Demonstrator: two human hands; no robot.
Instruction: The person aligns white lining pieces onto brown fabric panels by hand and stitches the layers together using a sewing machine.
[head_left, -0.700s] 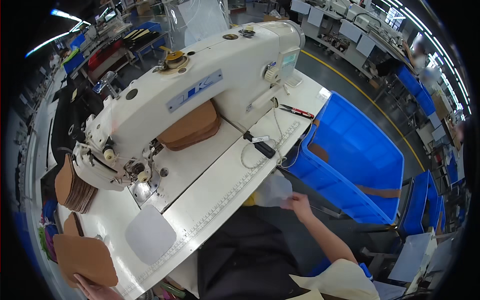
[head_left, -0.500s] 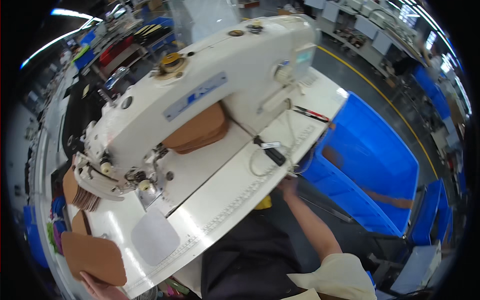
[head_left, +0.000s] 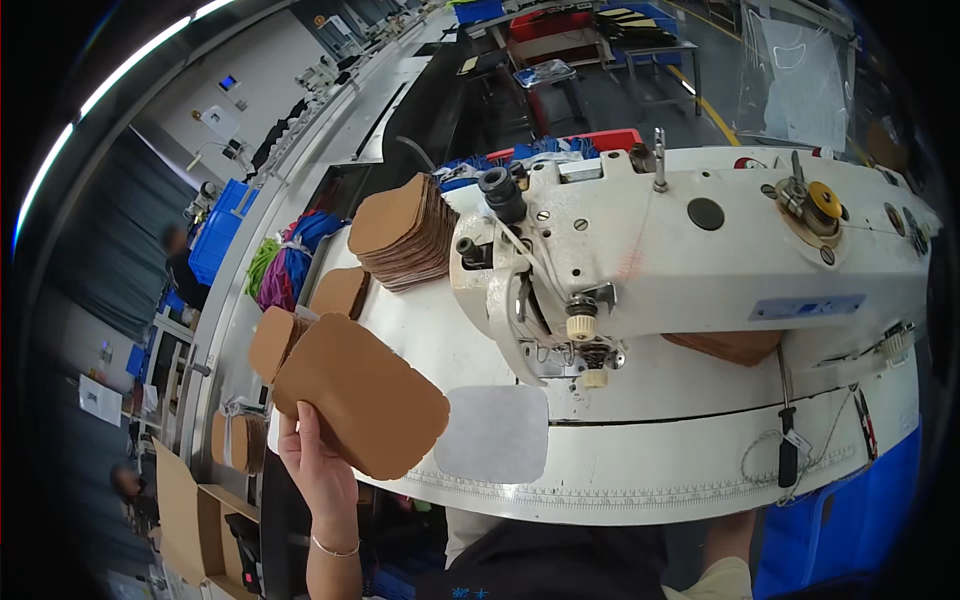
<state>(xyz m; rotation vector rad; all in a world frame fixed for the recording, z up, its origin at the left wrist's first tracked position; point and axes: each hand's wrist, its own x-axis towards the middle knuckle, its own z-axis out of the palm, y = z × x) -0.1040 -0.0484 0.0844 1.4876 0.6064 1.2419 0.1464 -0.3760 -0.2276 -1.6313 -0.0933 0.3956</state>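
My left hand grips a brown rounded panel by its lower left edge, thumb on top. The panel is held up over the left end of the white sewing table. Beside it on the table lies a white rounded sheet, in front of the needle area of the white sewing machine. Of my right arm only the forearm shows at the table's front edge; the hand is hidden below the tabletop.
A tall stack of brown panels stands left of the machine head. More brown panels lie beneath its arm. A black-handled screwdriver and red-black tweezers rest at the right. A blue bin stands below; coloured bundles lie left.
My view has swung left, so the machine head and brown stack now sit nearer the middle. My left hand has raised the brown panel. My right hand has gone out of sight.
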